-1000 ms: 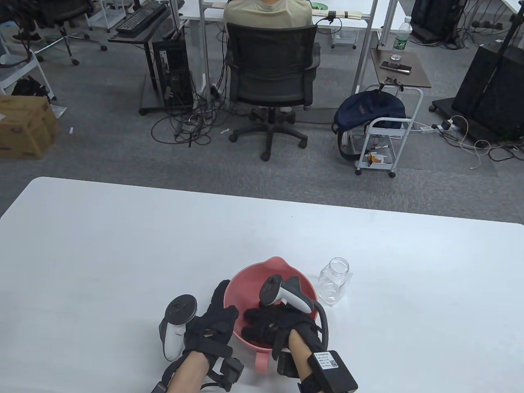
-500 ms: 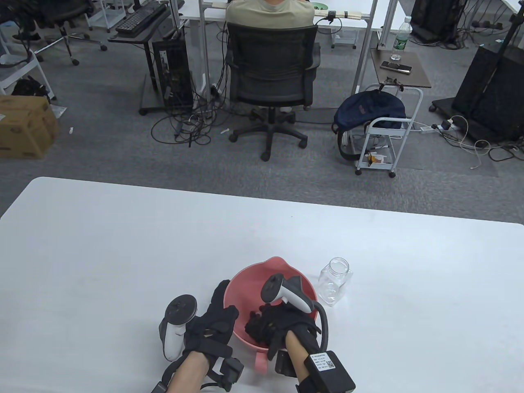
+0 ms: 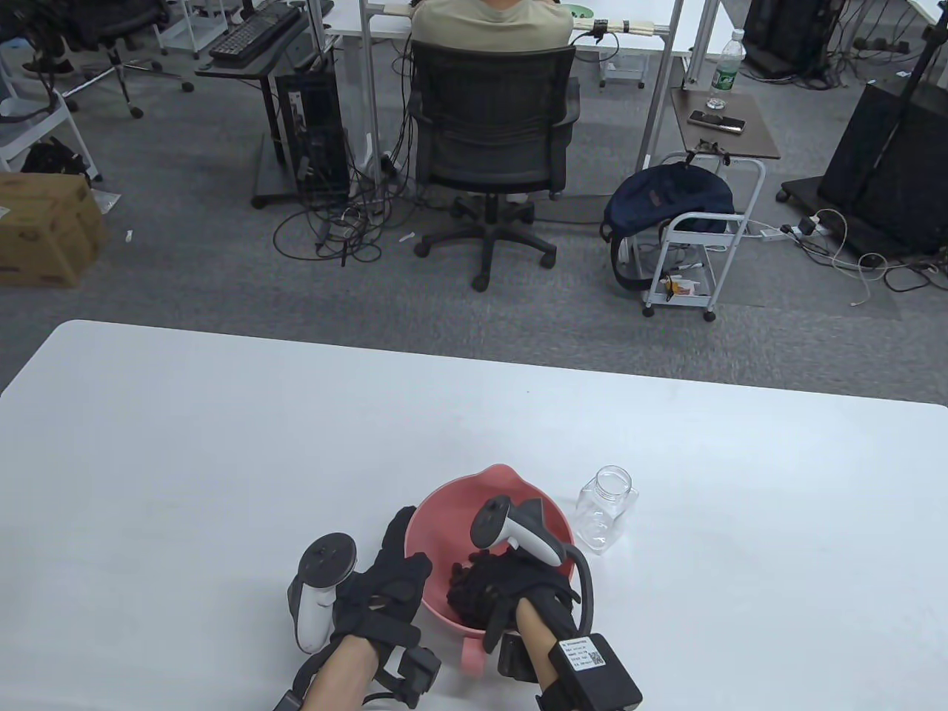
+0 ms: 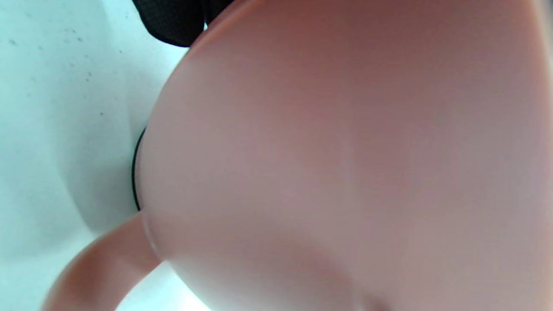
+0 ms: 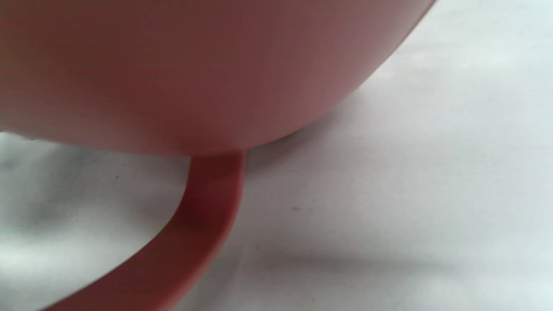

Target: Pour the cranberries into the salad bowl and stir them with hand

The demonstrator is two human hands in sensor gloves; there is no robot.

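Observation:
The pink salad bowl (image 3: 453, 512) stands near the table's front edge, its handle (image 3: 472, 656) pointing toward me. My left hand (image 3: 391, 569) lies with straight fingers against the bowl's left outer wall. My right hand (image 3: 485, 592) is inside the bowl, fingers curled down into the dark cranberries (image 3: 458, 572); most of them are hidden under the glove. The clear jar (image 3: 606, 509) stands upright, empty and lidless, just right of the bowl. The left wrist view is filled by the bowl's outer wall (image 4: 345, 151) and handle (image 4: 99, 263). The right wrist view shows the wall (image 5: 194, 65) and handle (image 5: 190, 242).
The white table (image 3: 222, 444) stretches wide to the left, right and far side of the bowl. Beyond its far edge, a person sits in a black office chair (image 3: 492, 126), facing away, among desks, cables and a cart.
My right hand's fingers, stretched leftward across the bowl a second ago, have drawn in and curled. Some cranberries now show to its left. The left hand, bowl and jar have stayed put.

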